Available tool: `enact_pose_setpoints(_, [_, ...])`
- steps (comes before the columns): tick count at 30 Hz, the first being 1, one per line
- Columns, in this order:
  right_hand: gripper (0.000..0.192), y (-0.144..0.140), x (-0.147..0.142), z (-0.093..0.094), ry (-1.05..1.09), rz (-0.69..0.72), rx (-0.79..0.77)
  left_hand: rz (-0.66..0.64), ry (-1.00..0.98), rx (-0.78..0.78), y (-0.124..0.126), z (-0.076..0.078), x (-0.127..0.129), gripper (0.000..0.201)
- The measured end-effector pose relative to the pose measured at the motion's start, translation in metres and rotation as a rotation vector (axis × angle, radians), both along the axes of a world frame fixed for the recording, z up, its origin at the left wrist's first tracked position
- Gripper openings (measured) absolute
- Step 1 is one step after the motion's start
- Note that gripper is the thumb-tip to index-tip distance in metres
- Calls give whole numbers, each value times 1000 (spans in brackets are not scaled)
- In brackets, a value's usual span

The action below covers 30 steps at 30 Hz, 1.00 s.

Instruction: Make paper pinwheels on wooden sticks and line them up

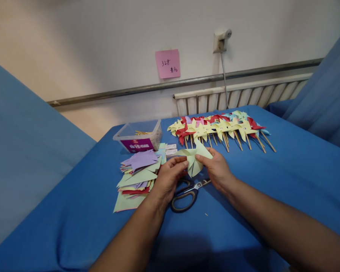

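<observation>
A pale green paper pinwheel (192,156) is held up between my two hands, its points folded in toward the middle. My left hand (171,175) pinches its left side with thumb and fingers. On the right side, my right hand (217,168) presses the paper with the thumb, fingers behind it. No stick shows on this pinwheel. Just below lie scissors (187,192) with dark handles, their blades toward the right. To the left of my hands is a stack of cut coloured paper (138,177), purple on top.
Finished pinwheels on sticks (221,130) lie in a row at the back right. A clear plastic box (138,138) with thin sticks stands at the back left. Small white boxes (170,149) sit beside it. Blue cloth covers the table (243,226); a radiator (249,92) stands behind.
</observation>
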State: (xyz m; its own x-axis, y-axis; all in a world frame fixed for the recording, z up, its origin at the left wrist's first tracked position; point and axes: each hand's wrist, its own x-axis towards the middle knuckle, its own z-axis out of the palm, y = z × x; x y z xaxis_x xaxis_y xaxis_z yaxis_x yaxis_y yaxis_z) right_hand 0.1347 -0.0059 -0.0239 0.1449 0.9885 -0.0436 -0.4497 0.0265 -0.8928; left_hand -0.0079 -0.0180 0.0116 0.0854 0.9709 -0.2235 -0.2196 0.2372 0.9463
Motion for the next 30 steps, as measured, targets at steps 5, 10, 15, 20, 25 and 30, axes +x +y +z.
enact_pose_setpoints(5, [43,-6,-8,0,-63,-22,3,-9,-82,-46,-3,-4,6,29])
enact_pose_setpoints(10, [40,-9,-11,0,-144,-2,32,-3,-79,-71,0,-10,5,32])
enact_pose_setpoints(15, [37,-5,-10,-5,-251,8,80,0,-5,-65,5,-17,2,31])
enact_pose_setpoints(20, [39,-4,-9,-7,-282,17,175,7,-28,-62,5,-12,-1,30])
enact_pose_setpoints(25, [50,-10,-3,-2,-560,-84,485,89,-190,-51,9,-2,-10,22])
enact_pose_setpoints(30, [58,-18,1,5,-921,-72,749,86,-360,-107,12,4,-16,30])
